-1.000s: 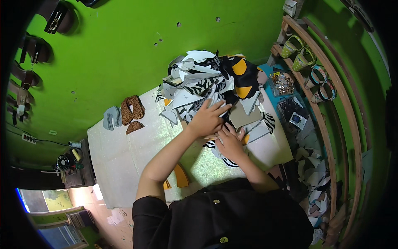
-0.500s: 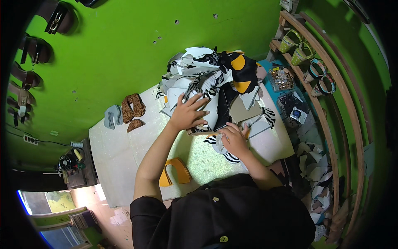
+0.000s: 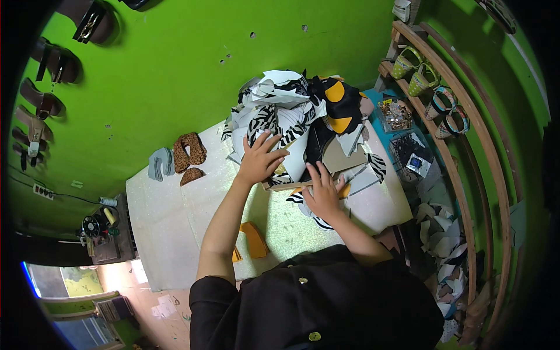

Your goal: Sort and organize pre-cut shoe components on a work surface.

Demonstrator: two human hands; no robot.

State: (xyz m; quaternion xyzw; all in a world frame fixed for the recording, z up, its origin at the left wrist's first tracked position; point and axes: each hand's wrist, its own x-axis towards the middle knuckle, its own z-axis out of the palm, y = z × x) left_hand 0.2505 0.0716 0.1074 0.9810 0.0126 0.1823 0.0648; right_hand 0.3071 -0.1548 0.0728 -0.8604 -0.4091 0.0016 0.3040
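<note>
The heap of scraps (image 3: 286,102) lies on the table (image 3: 175,216) under and beyond the spread fingers (image 3: 273,142) of your left hand (image 3: 255,165), while your right hand (image 3: 323,193), fingers loosely parted, is at its near edge.

no readable lettering (or numbers) anywhere

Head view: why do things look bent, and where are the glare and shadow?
In the head view, the fisheye lens curves the brown wooden rack near the dark rim; the white sparkling table covering glares below the hands, with a soft shadow beside the bare left forearm; the bare left hand and bare right hand look fairly sharp.
</note>
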